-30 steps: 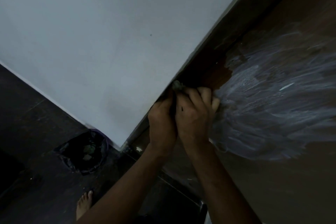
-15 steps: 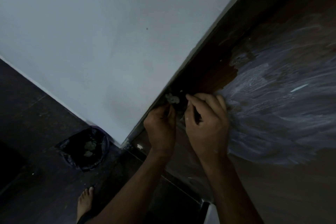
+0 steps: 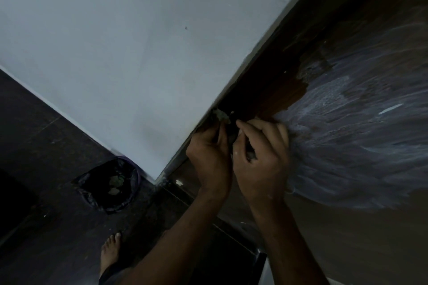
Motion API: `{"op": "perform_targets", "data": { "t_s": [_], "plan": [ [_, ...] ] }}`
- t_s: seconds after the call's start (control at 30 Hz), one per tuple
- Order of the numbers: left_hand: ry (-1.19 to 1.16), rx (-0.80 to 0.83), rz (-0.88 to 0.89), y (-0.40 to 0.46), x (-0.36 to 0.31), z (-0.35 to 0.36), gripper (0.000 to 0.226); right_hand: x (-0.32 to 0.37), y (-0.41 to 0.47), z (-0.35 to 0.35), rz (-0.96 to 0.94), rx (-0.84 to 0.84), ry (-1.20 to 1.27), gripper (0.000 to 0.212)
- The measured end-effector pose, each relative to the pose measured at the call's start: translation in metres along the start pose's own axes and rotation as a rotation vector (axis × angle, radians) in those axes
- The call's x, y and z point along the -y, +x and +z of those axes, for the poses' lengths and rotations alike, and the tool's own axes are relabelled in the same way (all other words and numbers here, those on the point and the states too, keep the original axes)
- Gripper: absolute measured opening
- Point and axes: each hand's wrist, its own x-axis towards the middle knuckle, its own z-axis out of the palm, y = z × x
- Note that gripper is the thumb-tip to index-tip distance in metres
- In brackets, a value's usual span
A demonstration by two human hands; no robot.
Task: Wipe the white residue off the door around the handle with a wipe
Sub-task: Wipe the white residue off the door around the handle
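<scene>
Wipe [image 3: 221, 115] pinched in left hand [image 3: 209, 157] at door [image 3: 347, 227] edge | right hand [image 3: 261, 157] grip curled, contents unclear

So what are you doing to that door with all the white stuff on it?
A person is cleaning a brown door. Both hands are up at its edge, next to the white wall. The left hand pinches a small crumpled wipe, and the right hand is curled beside it against the wood. A dark strip near the edge already looks clean, but a big patch of white smears still covers the door to the right. A black bin bag sits on the floor below.
</scene>
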Motion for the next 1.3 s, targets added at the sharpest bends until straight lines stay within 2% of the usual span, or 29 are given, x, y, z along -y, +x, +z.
{"op": "perform_targets", "data": {
  "t_s": [0.07,0.17,0.27,0.33,0.4,0.5,0.53,0.6,0.67,0.77,0.83,0.97,1.13,1.3],
  "plan": [
    [-0.036,-0.01,-0.195,-0.003,0.006,0.002,0.032,0.001,-0.002,0.002,-0.016,0.012,-0.001,0.017],
    [-0.023,-0.112,-0.465,0.001,0.01,0.002,0.032,-0.002,-0.004,0.004,-0.031,0.026,-0.006,0.016],
    [-0.179,-0.145,-0.455,0.007,-0.003,0.003,0.013,-0.005,-0.005,0.004,-0.03,0.012,0.002,0.016],
    [-0.224,-0.093,-0.309,0.007,-0.017,0.004,0.018,-0.006,-0.007,0.004,-0.032,0.011,0.005,0.016],
    [-0.264,-0.078,-0.25,0.008,-0.023,0.006,0.016,-0.005,-0.007,0.005,-0.032,0.011,0.012,0.016],
    [-0.284,-0.135,-0.412,0.008,-0.01,0.007,0.03,-0.005,-0.007,0.005,-0.038,0.009,0.019,0.017],
    [-0.288,-0.154,-0.505,0.008,-0.003,0.006,0.029,-0.006,-0.008,0.004,-0.039,0.006,0.018,0.017],
    [-0.242,-0.151,-0.637,0.007,0.012,0.003,0.011,-0.007,-0.01,0.003,-0.033,0.002,0.019,0.017],
    [-0.184,-0.137,-0.674,0.008,0.023,0.0,0.016,-0.009,-0.011,0.003,-0.022,0.002,0.029,0.017],
    [-0.097,-0.081,-0.629,0.005,0.031,-0.002,0.018,-0.01,-0.016,0.004,-0.007,0.014,0.047,0.017],
    [-0.045,-0.026,-0.496,-0.001,0.029,-0.002,0.027,-0.01,-0.017,0.003,0.002,0.017,0.057,0.017],
    [-0.024,0.089,-0.289,-0.017,0.033,-0.001,0.021,-0.007,-0.016,0.002,0.027,0.022,0.079,0.017],
    [0.052,0.187,-0.402,-0.035,0.057,-0.002,0.029,-0.007,-0.016,-0.005,0.05,0.018,0.072,0.017],
    [-0.034,0.1,-0.36,-0.025,0.045,0.003,0.019,-0.012,-0.017,-0.01,0.073,-0.007,0.065,0.016]
  ]
}}
